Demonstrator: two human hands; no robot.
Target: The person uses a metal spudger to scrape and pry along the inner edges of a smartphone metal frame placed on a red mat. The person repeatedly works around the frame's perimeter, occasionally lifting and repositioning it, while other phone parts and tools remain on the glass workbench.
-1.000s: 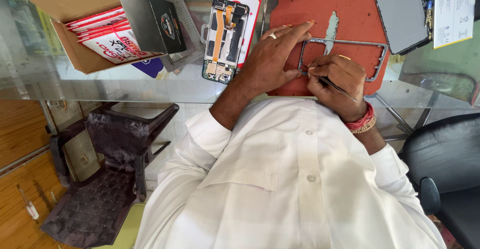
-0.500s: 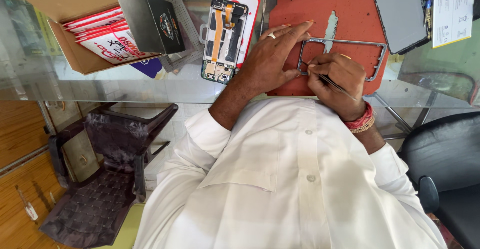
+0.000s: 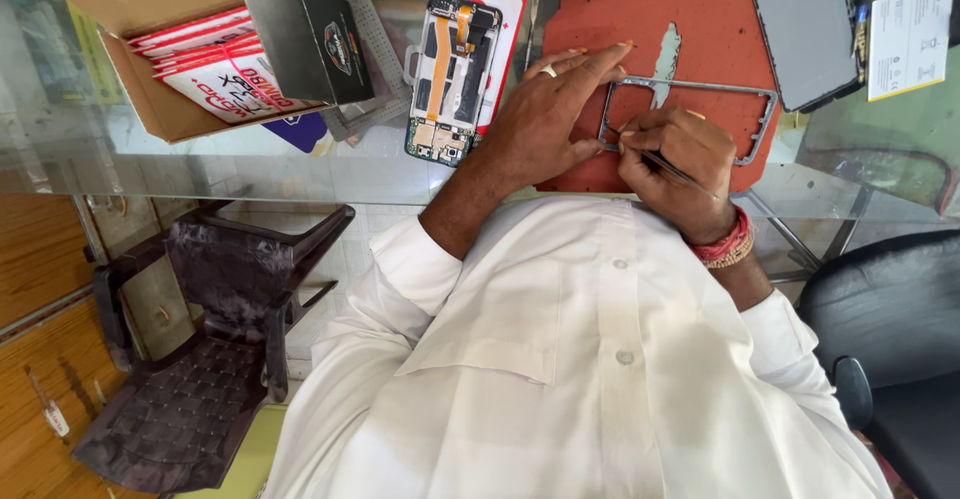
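Nothing shifting since before: our left hand [image 3: 545, 119] is still pressing flat, grip open, on the metal frame [image 3: 690, 119]; right hand [image 3: 680, 164], at 3 o'clock, is gripping tweezers [image 3: 672, 169].

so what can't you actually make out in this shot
Head view only:
- Tip of the thin tool: hidden under the right hand.
- Near corner of the metal frame: covered by the left hand.
- Dark panel: cut off by the top edge.
- Parts on the open phone: too small.
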